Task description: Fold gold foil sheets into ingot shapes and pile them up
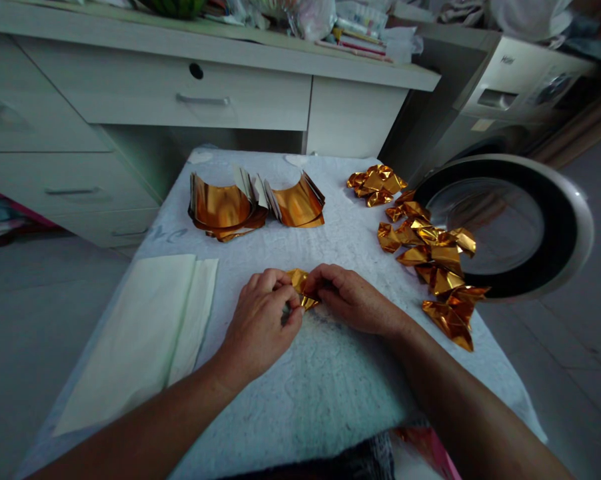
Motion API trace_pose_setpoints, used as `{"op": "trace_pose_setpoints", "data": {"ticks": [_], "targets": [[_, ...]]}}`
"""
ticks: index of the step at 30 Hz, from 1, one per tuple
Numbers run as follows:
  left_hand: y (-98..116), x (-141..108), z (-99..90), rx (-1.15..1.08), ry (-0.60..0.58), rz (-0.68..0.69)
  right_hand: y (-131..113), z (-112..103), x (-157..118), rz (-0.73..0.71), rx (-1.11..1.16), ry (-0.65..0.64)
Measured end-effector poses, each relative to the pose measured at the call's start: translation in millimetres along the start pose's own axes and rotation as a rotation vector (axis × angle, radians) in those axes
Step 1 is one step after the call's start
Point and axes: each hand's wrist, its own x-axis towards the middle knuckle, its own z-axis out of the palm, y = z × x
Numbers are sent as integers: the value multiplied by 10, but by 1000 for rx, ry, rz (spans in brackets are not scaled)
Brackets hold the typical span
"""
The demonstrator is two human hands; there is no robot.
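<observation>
Between my two hands, at the middle of the cloth-covered table (300, 373), is a small piece of folded gold foil paper (308, 302). My left hand (268, 310) grips its left side with thumb and fingers pinched. On the other side, the bent fingers of my right hand (348, 297) close on the right edge; they partly hide the paper. Beyond the hands lie two curled stacks of gold foil sheets, a left stack (223, 208) and a right stack (298, 202). Several folded gold foil pieces (443, 257) are heaped along the table's right side.
White paper sheets (135, 327) lie at the table's left. A smaller group of folded foil (377, 183) is at the far right corner. An open washing machine door (563, 227) stands close to the right edge. A white drawer cabinet (250, 100) is behind the table.
</observation>
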Motion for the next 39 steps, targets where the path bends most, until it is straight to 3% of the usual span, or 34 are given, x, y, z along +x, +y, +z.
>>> {"op": "trace_pose_setpoints", "data": {"ticks": [27,34,39], "targets": [[-10,-9,-26,-5,-42,33,-35,77,12,7,-124,53],[-4,-5,-34,-16,-29,40,21,5,-3,4,111,13],[-5,-2,-33,-15,-31,39,14,5,0,7,84,10]]}}
